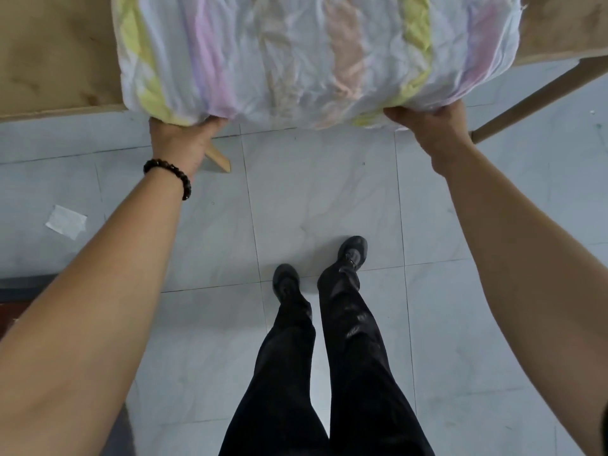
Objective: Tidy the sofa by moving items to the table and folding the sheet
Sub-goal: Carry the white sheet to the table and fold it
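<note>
- The folded sheet (306, 57), white with pale yellow, lilac, pink and peach stripes, lies crumpled on the brown wooden tabletop (56, 54), and its near edge bulges out past the tabletop's front edge.
- The left hand (179, 143) is at the sheet's near left corner, back of the hand facing the camera. Its fingers go under the cloth and are hidden, so how tightly they curl cannot be told; the thumb (215, 121) lies against the fold's underside.
- A bracelet of dark beads (169, 177) circles the left wrist.
- The right hand (434, 130) meets the sheet's near right corner in the same way, knuckles up, with its fingers tucked beneath the fabric and out of sight. Whether they pinch the cloth or only support it cannot be told.
- Both forearms are bare and reach forward from the lower corners of the view, well apart from one another, with the sheet's near edge spanning between the two hands.
- A slanted wooden table leg (539, 100) shows at the right below the tabletop, and the foot of another leg (218, 159) shows just beside the left hand.
- Below, the person's legs in black trousers (329, 373) and black shoes (352, 251) stand on a pale grey tiled floor (329, 192).
- A small white scrap of paper (65, 222) lies on the floor at the left.
</note>
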Demonstrator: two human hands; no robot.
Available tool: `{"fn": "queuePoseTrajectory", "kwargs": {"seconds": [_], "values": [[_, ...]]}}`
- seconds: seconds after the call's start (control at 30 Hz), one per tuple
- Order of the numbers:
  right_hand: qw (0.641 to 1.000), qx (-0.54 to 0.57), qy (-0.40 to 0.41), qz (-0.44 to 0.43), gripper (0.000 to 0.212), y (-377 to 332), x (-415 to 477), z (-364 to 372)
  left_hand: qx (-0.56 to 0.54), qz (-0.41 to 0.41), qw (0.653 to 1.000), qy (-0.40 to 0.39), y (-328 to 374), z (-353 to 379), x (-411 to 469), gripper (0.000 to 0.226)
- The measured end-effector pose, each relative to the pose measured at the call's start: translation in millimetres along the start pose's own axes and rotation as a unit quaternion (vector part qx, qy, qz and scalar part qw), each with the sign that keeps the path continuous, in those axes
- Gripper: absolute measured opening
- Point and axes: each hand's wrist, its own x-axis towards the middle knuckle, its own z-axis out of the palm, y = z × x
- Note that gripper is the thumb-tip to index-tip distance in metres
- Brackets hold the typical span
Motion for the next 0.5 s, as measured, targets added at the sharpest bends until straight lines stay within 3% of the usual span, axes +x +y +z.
{"fn": "queuePoseTrajectory", "kwargs": {"seconds": [0.1,0.23,0.5], "values": [[0.999,0.016,-0.034,-0.005,0.059,13.6,-0.6,5.0,0.016,-0.045,0.999,0.003,-23.1,2.6,-2.2,0.034],[0.997,0.008,-0.071,0.032,0.051,44.4,-17.9,8.0,0.010,-0.106,0.994,-0.027,-57.6,-1.0,-19.7,0.033],[0.984,0.115,-0.079,0.114,0.018,31.2,-90.5,-24.1,-0.167,-0.200,0.960,-0.103,-47.1,-20.9,-71.9,0.035]]}}
